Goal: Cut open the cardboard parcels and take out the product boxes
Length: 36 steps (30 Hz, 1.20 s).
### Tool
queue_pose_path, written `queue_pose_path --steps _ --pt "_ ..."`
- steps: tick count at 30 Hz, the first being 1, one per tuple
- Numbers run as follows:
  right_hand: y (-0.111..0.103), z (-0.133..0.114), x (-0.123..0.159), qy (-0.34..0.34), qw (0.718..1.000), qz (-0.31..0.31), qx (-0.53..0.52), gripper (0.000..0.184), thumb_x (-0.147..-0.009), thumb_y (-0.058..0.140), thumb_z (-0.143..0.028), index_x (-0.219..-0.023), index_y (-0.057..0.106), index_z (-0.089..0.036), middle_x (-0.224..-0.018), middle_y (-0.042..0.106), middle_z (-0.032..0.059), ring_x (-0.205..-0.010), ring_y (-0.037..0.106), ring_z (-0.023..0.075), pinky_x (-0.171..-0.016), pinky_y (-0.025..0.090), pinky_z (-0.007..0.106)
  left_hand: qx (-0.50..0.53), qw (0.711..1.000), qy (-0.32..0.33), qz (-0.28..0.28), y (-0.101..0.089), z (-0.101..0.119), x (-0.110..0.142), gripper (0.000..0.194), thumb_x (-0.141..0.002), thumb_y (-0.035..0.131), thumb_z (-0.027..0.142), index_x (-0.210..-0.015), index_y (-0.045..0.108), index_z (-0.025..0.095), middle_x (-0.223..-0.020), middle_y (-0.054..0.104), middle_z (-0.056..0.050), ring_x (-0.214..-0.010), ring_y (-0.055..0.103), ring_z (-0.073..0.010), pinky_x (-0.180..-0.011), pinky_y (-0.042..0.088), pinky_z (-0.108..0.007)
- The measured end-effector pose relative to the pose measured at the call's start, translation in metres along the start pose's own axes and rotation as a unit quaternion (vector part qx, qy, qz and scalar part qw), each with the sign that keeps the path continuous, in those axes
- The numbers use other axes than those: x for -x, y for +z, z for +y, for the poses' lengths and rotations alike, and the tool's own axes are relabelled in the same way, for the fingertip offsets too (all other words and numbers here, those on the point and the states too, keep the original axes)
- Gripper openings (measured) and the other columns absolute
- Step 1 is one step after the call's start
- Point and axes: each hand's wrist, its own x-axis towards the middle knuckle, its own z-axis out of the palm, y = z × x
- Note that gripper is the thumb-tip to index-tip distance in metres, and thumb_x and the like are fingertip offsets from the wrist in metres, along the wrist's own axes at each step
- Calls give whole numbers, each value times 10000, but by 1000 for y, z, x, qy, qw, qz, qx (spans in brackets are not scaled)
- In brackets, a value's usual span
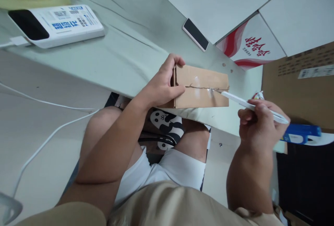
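A small brown cardboard box (203,97) rests at the table's near edge, its taped seam facing me. My left hand (167,81) grips the box's left end, thumb on the face with the seam and fingers over the top edge. In my right hand (261,121) is a slim white utility knife (238,100), pointing left. Its tip meets the right part of the seam, where clear tape looks wrinkled and torn. How deep the blade sits cannot be made out.
A pale green cloth (125,52) covers the table. Behind the box lies a phone (196,34) beside white boxes (214,3). A white power bank (65,24) with a cable is at left. On the right are a large carton (294,94) and a blue object (300,134).
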Motion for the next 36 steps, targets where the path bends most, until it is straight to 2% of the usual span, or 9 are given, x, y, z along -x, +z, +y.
queue_pose_path --steps 6,11,15,19,22,25,29,33,36 --pt "-8 13 -4 30 1000 -3 4 85 -718 738 -255 -691 708 -181 -521 518 -56 -374 375 46 -368 273 199 22 999 -33 31 3 -3 -1 473 -757 686 178 -1176 504 301 -1055 458 -29 -1003 586 -219 -890 555 -440" --pt "-45 34 -5 20 999 20 -37 170 -727 604 -411 -721 553 -249 -442 281 -104 -365 226 77 -397 252 231 -2 999 -10 34 1 2 -3 522 -712 758 224 -1165 512 306 -1063 519 -21 -984 578 -211 -893 546 -374" --pt "-70 82 8 32 986 96 133 219 -768 624 -429 -883 540 -263 -616 507 -60 -511 480 125 -493 372 246 -3 999 -13 47 0 6 -4 524 -708 830 310 -1137 529 299 -1065 553 -26 -1036 573 -237 -924 529 -381" --pt "-77 137 18 88 959 15 270 449 -705 757 -428 -1059 632 -181 -927 701 48 -785 641 169 -685 506 276 -15 998 -6 59 0 9 -5 502 -741 838 382 -1130 534 291 -1098 576 -40 -1079 572 -249 -952 522 -391" --pt "-77 153 14 101 947 -26 304 558 -592 829 -445 -1053 658 -180 -1116 719 138 -998 660 235 -835 553 338 -34 996 -2 88 -1 9 -4 457 -781 820 412 -1117 535 290 -1149 583 -49 -1121 571 -249 -984 513 -395" --pt "-68 136 6 96 957 -21 274 599 -672 779 -508 -1159 638 -189 -1306 668 170 -1215 627 269 -1000 530 407 -61 988 -6 141 -5 3 -4 448 -797 827 437 -1106 532 300 -1194 577 -48 -1158 558 -251 -1008 505 -414" --pt "-41 82 0 76 995 -24 55 536 -799 705 -491 -1274 577 -277 -1303 673 86 -1165 678 199 -1011 530 390 -93 977 -16 189 -7 -2 -5 409 -793 846 487 -989 553 279 -1124 562 -49 -1087 559 -243 -946 538 -434" --pt "-27 42 3 103 991 -2 -90 367 -848 624 -512 -1136 653 -287 -980 694 33 -957 717 177 -903 578 361 -87 978 -16 189 -4 5 -6 438 -818 811 572 -757 530 242 -950 528 -50 -963 557 -225 -841 587 -419" --pt "-28 33 10 79 989 -7 -126 187 -823 712 -420 -933 667 -276 -625 502 -63 -637 619 126 -746 582 295 -81 977 -17 198 -1 14 -6 483 -800 817 604 -703 527 230 -938 514 -49 -953 565 -212 -793 603 -376"
